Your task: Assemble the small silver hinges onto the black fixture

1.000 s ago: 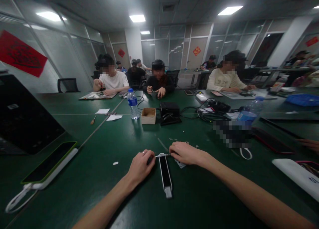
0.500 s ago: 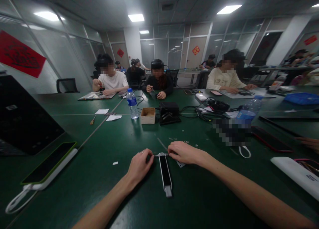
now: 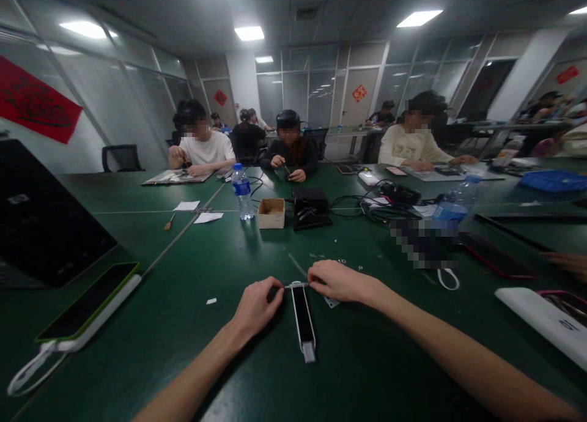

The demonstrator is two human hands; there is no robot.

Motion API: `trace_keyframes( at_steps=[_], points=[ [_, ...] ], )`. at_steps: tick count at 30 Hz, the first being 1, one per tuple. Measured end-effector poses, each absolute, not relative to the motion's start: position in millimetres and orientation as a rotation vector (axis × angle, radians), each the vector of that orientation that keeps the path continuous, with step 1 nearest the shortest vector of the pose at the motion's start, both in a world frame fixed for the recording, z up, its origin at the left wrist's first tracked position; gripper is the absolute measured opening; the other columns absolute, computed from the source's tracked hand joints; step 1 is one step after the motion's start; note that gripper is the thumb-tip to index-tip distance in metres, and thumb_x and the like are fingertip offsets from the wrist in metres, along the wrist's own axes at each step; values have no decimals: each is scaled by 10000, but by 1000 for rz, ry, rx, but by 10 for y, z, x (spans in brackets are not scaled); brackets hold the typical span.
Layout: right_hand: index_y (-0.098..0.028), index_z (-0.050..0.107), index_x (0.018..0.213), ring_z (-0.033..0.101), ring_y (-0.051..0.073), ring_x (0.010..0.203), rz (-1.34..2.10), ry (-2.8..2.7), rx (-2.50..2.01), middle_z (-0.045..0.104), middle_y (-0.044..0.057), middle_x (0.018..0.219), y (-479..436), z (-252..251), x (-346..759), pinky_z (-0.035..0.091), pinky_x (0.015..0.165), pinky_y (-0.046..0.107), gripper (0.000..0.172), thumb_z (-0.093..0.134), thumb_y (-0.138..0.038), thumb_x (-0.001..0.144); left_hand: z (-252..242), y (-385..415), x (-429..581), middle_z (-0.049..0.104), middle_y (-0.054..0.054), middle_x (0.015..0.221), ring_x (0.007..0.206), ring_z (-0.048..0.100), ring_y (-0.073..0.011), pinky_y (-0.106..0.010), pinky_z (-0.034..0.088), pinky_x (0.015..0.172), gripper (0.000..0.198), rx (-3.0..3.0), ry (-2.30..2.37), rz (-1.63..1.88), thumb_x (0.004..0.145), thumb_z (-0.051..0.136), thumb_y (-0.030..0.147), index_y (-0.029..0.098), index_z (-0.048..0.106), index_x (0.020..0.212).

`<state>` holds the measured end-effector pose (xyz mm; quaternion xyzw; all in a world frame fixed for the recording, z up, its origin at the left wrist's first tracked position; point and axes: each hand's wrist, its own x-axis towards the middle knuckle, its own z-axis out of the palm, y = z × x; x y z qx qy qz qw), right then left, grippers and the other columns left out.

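Note:
A slim bar-shaped device (image 3: pixel 302 318) with a black face, white edges and a pale grey block at its near end lies on the green table. Across its far end runs a thin metal rod (image 3: pixel 288 286). My left hand (image 3: pixel 257 304) pinches the rod's left end between thumb and fingers. At the right end, my right hand (image 3: pixel 337 280) is closed in a pinch too, its fingertips partly hidden. Below the right palm, a small metal plate (image 3: pixel 332 302) shows in part on the table.
Ahead stand a water bottle (image 3: pixel 243 192), a small cardboard box (image 3: pixel 271 214) and a black stand (image 3: pixel 312 209). Left lie a green-edged phone (image 3: pixel 89 301) and a laptop (image 3: pixel 50 226). Cables (image 3: pixel 380 211) and a white power bank (image 3: pixel 541 321) are right. Several people sit opposite.
The view has shifted very slightly. Both hands keep the same pinch at the two ends of the rod, and the device lies as before.

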<state>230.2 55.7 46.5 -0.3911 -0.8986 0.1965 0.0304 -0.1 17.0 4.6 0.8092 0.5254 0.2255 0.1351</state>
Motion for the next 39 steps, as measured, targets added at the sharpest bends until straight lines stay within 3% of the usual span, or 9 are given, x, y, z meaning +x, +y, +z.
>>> trace_keyframes(
  at_steps=[6, 23, 30, 39],
  points=[
    [-160, 615, 946, 569, 195, 879, 620, -2766, -1246, 598, 66, 951, 555, 455, 2294, 451, 741, 305, 186, 477, -271, 889, 61, 177, -8, 663, -7, 726, 621, 600, -147, -251, 474, 610, 154, 2312, 1482, 707, 856, 490, 253, 183, 627, 865],
    [-158, 619, 971, 561, 192, 901, 632, -2775, -1173, 597, 65, 964, 606, 408, 2322, 428, 795, 313, 229, 472, -317, 899, -41, 221, -30, 685, -5, 941, 806, 634, -166, -275, 489, 741, 166, 2435, 1364, 669, 891, 496, 215, 222, 619, 1003],
    [-158, 626, 962, 590, 208, 870, 329, -2705, -1483, 642, 89, 951, 854, 669, 2791, 434, 749, 305, 191, 494, -260, 869, -88, 229, -44, 650, -15, 982, 821, 614, -162, -278, 488, 753, 171, 2468, 1388, 726, 904, 487, 234, 235, 615, 1017],
    [-183, 645, 962, 616, 201, 849, 420, -2671, -1821, 656, 83, 957, 1104, 473, 3048, 418, 684, 260, 181, 581, -200, 794, -101, 245, -56, 628, -18, 981, 850, 610, -171, -283, 498, 746, 112, 2467, 1467, 805, 869, 531, 255, 229, 634, 908]
  ],
)
